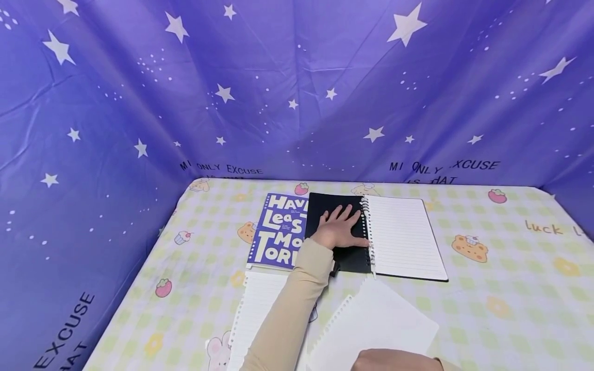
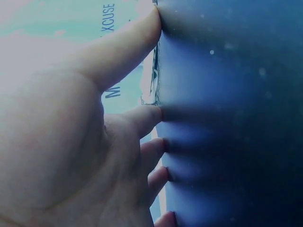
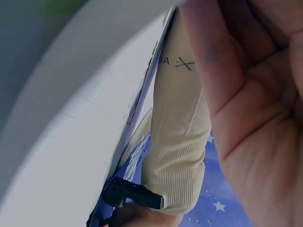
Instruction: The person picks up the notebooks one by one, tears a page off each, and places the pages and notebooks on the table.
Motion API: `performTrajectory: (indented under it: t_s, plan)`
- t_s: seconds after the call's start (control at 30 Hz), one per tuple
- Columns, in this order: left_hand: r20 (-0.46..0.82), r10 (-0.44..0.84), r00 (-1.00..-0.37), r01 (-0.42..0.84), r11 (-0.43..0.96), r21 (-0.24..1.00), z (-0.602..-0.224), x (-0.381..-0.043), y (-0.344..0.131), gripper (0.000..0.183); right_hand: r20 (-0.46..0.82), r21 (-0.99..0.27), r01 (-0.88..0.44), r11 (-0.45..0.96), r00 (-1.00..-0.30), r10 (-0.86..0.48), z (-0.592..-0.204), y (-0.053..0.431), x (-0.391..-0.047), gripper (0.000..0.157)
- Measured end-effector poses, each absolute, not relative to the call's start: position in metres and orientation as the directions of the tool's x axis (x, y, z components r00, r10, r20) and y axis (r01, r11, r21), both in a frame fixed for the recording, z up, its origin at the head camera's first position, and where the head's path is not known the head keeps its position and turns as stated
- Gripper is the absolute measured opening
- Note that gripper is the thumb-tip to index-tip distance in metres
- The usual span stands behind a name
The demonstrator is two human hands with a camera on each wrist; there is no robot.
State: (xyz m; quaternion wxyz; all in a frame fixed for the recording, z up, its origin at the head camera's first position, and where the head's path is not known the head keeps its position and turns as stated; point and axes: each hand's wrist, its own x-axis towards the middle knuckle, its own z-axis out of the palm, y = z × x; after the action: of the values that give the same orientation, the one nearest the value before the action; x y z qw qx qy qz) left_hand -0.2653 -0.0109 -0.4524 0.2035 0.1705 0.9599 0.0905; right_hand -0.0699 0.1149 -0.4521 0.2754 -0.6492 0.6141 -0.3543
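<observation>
My left hand (image 1: 337,232) lies with fingers spread on the black inside cover (image 1: 325,206) of an open ring-bound notebook, its thumb reaching the rings (image 1: 369,247). In the left wrist view the fingertips of that hand (image 2: 94,137) press against the dark cover. Ruled white pages (image 1: 406,237) fill the notebook's right side. At the bottom of the head view, my right hand (image 1: 394,360) grips the near edge of a loose hole-punched sheet (image 1: 380,319). Its fingers are curled in the right wrist view (image 3: 260,109), where the white paper (image 3: 90,113) bends up beside them.
A purple cover with large white lettering (image 1: 276,229) lies left of the notebook, partly under it. Below it rests a lined, hole-punched sheet (image 1: 255,293), partly behind the left sleeve (image 1: 287,319). The checked tablecloth (image 1: 510,273) runs back to a purple star-patterned curtain (image 1: 297,87).
</observation>
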Motion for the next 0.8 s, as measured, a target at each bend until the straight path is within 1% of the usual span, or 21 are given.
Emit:
performTrajectory:
  t_s: [0.07, 0.13, 0.27, 0.33, 0.4, 0.47, 0.57, 0.6, 0.67, 0.8]
  plan:
    - [-0.36, 0.366, -0.858, 0.292, 0.925, 0.243, -0.452, -0.265, -0.011, 0.088, 0.12, -0.752, -0.654, -0.088, -0.004, -0.993, -0.449, 0.114, -0.069, 0.035]
    - [-0.36, 0.37, -0.856, 0.295, 0.923, 0.247, -0.452, -0.265, -0.011, 0.088, 0.13, -0.733, -0.673, -0.096, -0.001, -0.991, -0.447, 0.113, -0.068, 0.034]
    - [-0.357, 0.374, -0.856, 0.296, 0.92, 0.255, -0.451, -0.265, -0.011, 0.088, 0.138, -0.758, -0.647, -0.084, -0.034, -0.99, -0.444, 0.114, -0.067, 0.042]
    - [-0.357, 0.374, -0.856, 0.293, 0.92, 0.26, -0.451, -0.265, -0.012, 0.088, 0.119, -0.781, -0.622, -0.057, -0.059, -0.991, -0.443, 0.115, -0.067, 0.046]
    - [-0.357, 0.373, -0.856, 0.29, 0.92, 0.264, -0.451, -0.264, -0.012, 0.088, 0.127, -0.756, -0.652, -0.054, -0.064, -0.99, -0.441, 0.116, -0.067, 0.048]
    - [-0.358, 0.37, -0.857, 0.29, 0.921, 0.258, -0.451, -0.264, -0.012, 0.088, 0.155, -0.689, -0.721, -0.08, -0.039, -0.987, -0.441, 0.115, -0.068, 0.045]
    - [-0.349, 0.368, -0.862, 0.293, 0.923, 0.25, -0.45, -0.263, -0.011, 0.088, 0.214, -0.499, -0.859, -0.112, 0.003, -0.977, -0.439, 0.115, -0.07, 0.038]
    - [-0.345, 0.365, -0.865, 0.293, 0.925, 0.244, -0.449, -0.262, -0.01, 0.088, 0.227, -0.447, -0.888, -0.11, 0.006, -0.974, -0.438, 0.116, -0.071, 0.037]
    - [-0.338, 0.358, -0.87, 0.291, 0.928, 0.235, -0.448, -0.261, -0.009, 0.088, 0.243, -0.355, -0.931, -0.088, -0.001, -0.97, -0.437, 0.118, -0.071, 0.037]
    - [-0.314, 0.36, -0.878, 0.3, 0.927, 0.224, -0.446, -0.261, -0.006, 0.086, 0.242, -0.249, -0.968, -0.016, -0.046, -0.969, -0.431, 0.12, -0.071, 0.038]
